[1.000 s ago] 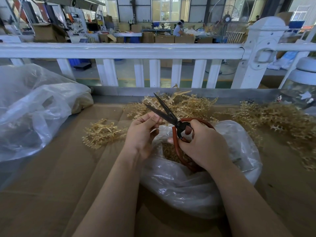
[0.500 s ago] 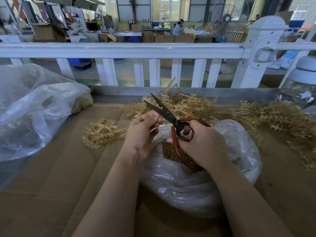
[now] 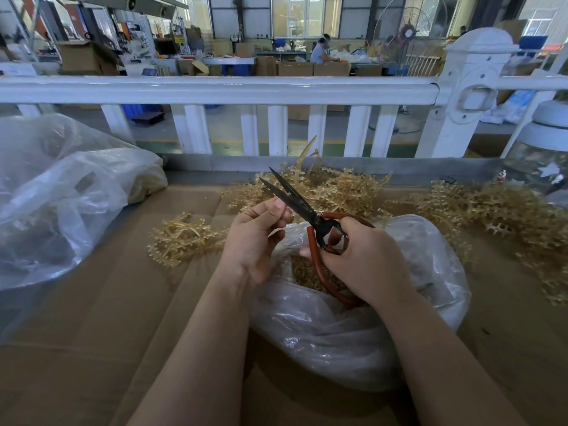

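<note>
Here, right hand (image 3: 365, 259) around scissors (image 3: 303, 207); left hand (image 3: 255, 241), fingertips together, beside blade.

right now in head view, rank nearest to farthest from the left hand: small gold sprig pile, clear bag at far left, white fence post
1. small gold sprig pile, beside the left hand
2. clear bag, far left
3. white fence post, back right
</note>
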`<state>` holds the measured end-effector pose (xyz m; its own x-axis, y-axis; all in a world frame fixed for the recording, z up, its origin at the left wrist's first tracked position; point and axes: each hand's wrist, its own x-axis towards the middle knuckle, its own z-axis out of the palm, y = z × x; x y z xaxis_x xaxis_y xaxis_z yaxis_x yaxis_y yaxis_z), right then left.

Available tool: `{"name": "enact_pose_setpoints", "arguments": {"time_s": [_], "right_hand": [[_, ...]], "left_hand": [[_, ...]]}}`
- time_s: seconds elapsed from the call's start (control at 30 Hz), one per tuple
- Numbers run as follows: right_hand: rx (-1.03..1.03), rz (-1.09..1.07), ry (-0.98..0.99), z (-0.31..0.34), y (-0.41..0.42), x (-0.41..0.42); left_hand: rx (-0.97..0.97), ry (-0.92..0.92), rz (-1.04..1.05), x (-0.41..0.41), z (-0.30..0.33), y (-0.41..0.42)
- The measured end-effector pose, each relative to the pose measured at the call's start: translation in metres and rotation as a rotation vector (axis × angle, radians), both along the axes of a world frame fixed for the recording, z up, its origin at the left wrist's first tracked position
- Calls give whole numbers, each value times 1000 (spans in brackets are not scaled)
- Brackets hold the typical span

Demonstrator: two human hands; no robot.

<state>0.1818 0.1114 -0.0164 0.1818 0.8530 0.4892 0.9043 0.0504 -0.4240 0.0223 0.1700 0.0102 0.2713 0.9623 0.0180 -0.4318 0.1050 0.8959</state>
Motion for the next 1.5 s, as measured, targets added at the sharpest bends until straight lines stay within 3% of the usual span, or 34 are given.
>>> {"name": "enact_pose_setpoints", "arguments": {"time_s": [0.7,0.97,1.13,1.5], "right_hand": [[-6,14,51,3,-2,-5],[-6,-4,335,-1,4,-4],[-34,73,578,1,8,-5],[18,127,706,7,5,-7]], "left_hand": [[-43,41,18,1,-4,2],[-18,225,-67,8,-6,0],[18,232,-113,9,-8,1],[27,234,-132,9,-9,1]]}}
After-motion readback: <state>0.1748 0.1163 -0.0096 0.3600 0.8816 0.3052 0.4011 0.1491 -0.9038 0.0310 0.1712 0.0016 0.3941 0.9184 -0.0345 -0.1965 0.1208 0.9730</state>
